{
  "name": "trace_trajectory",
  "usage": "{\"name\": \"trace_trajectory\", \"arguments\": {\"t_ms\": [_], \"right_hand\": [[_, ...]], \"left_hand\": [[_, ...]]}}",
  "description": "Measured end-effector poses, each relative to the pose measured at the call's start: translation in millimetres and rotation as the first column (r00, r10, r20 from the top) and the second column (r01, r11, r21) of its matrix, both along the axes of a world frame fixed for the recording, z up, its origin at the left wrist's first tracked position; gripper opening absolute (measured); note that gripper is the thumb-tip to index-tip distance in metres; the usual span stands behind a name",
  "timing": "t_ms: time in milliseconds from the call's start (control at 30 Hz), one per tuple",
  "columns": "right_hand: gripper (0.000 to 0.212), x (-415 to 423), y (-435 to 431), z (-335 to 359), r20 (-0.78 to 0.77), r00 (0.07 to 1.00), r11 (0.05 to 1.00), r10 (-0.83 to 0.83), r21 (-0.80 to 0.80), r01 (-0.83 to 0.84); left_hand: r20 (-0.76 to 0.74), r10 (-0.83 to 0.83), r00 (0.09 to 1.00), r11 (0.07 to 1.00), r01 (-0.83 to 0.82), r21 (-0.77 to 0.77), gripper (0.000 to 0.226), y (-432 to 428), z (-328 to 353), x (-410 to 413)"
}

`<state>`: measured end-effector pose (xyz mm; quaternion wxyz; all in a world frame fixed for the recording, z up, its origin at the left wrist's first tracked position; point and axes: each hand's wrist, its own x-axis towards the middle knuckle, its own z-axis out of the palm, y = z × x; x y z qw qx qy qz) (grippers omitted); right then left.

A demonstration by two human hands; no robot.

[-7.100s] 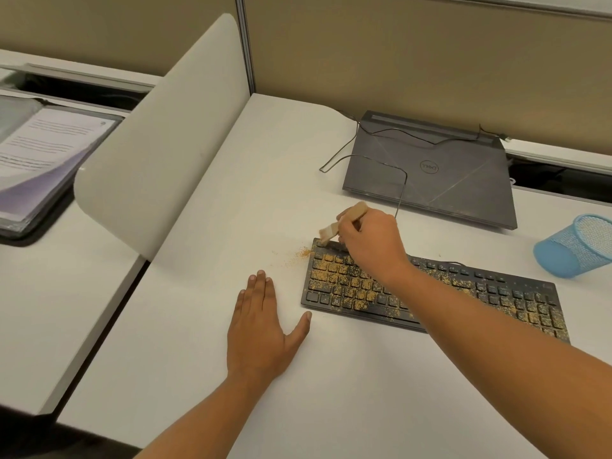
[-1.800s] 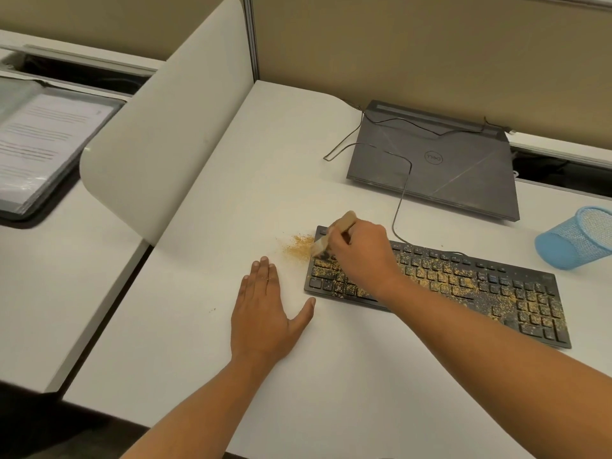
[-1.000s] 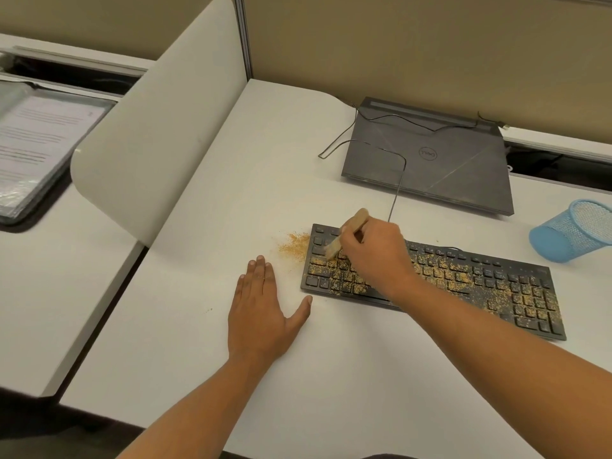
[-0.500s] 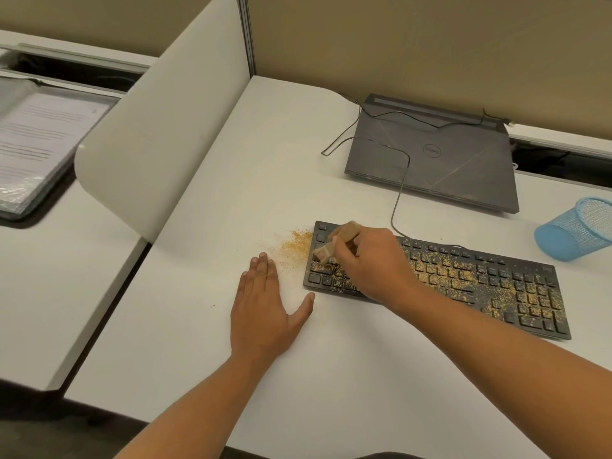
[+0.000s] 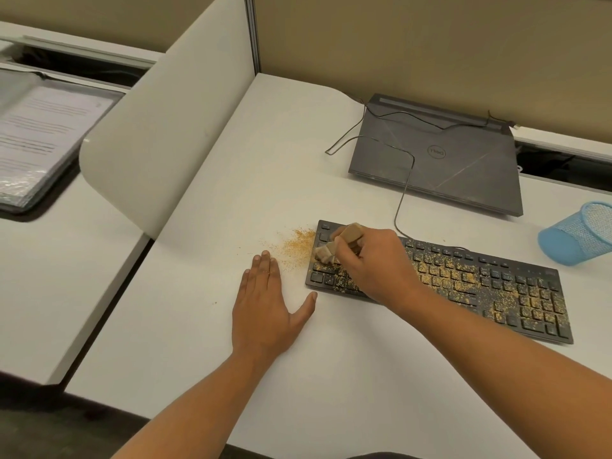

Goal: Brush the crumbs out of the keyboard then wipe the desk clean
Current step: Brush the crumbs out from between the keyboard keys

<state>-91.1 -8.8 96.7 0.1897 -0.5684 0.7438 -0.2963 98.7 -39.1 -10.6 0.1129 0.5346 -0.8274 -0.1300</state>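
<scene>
Gripped brush (image 5: 337, 245) in right hand (image 5: 374, 260), fingers curled tight round the wooden handle. Tipped it bristles-down onto the left end of keyboard (image 5: 496, 286), likely so as to drive crumbs (image 5: 463, 276) sideways off the short edge rather than deeper between the keys. Found keyboard lying across the front right of desk (image 5: 231, 193), slightly askew, speckled thickly over its middle and right keys. Judged the brushing far from done and the wiping not begun; saw no cloth.

Laid left hand (image 5: 265, 306) flat on desk just beside keyboard's left front corner, fingers straight and together, thumb spread toward that corner, holding nothing. Could not tell whether the thumb touched the corner. Took the hand for a brace, perhaps also a stop against keyboard sliding.

Noted a pile (image 5: 296, 245) on desk between keyboard's left edge and the left fingertips, its fringe reaching them.

As for room: broad bare surface leftward up to divider (image 5: 165, 127). Less behind, with laptop (image 5: 440, 154) close and cable (image 5: 402, 200) looping back from keyboard. Little to the right, with cup (image 5: 576, 233) lying near the far end. Reckoned left the best side for sweeping, though with a risk of scattering crumbs toward desk's left edge.
</scene>
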Motion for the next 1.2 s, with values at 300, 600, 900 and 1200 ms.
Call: {"name": "trace_trajectory", "arguments": {"t_ms": [300, 600, 900, 1200], "right_hand": [[0.021, 3.9, 7.7, -2.1, 0.045, 0.998, 0.998, -0.039, -0.037, 0.041], [0.024, 12.0, 16.8, -13.9, 0.062, 0.992, 0.993, -0.11, -0.046, 0.113], [0.025, 15.4, 18.0, -11.5, 0.103, 0.985, 0.989, -0.141, -0.033, 0.145], [0.02, 15.9, 16.0, -10.0, 0.109, 0.986, 0.99, -0.129, -0.042, 0.134]], "left_hand": [[0.006, -0.007, 1.0, 1.0, 0.007, -0.006, 0.096, 0.4, -0.4, 0.1], [-0.034, -0.027, 0.999, 0.998, 0.028, 0.052, 0.09, 34.3, 4.2, 5.7], [-0.083, -0.039, 0.996, 0.997, 0.044, 0.058, 0.073, 45.8, -4.1, 14.5], [-0.485, 0.032, 0.874, 0.999, -0.039, -0.004, 0.016, 38.7, -1.9, 12.5]]}}
